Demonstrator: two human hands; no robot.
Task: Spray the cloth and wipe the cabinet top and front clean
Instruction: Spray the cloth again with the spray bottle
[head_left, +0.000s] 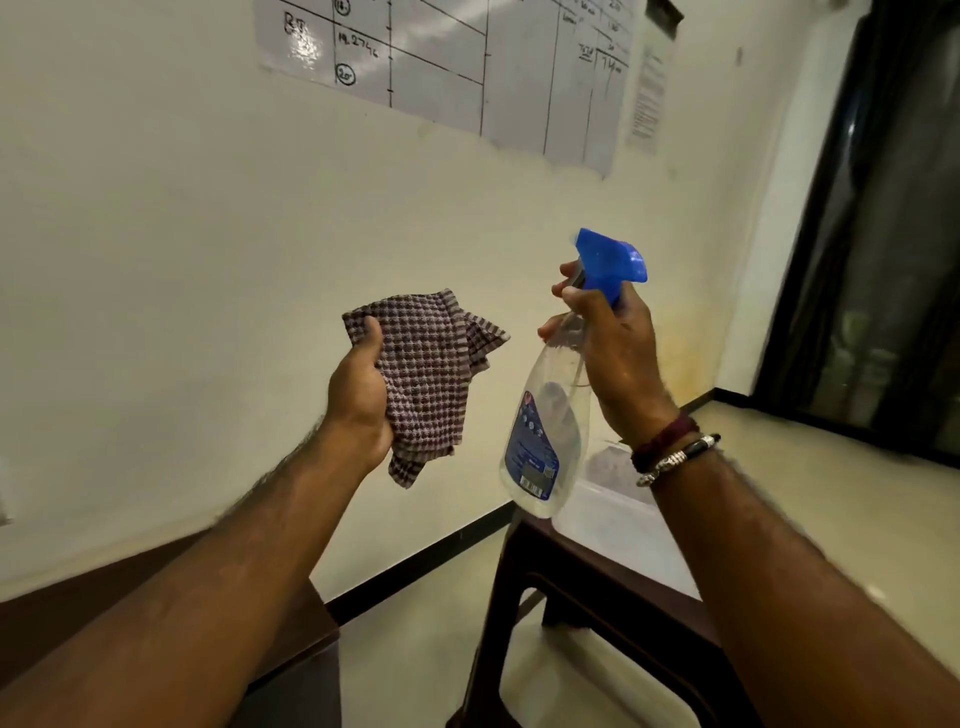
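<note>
My left hand grips a brown-and-white checked cloth, held up in front of the wall. My right hand holds a clear spray bottle by its neck, fingers curled round the trigger under the blue spray head. The nozzle points left toward the cloth, a short gap apart. The dark brown cabinet shows at the lower left, mostly hidden behind my left forearm.
A dark brown plastic stool stands at the lower right with a clear plastic container on it. A whiteboard sheet hangs on the cream wall. A dark window frame fills the right side. Pale floor lies between cabinet and stool.
</note>
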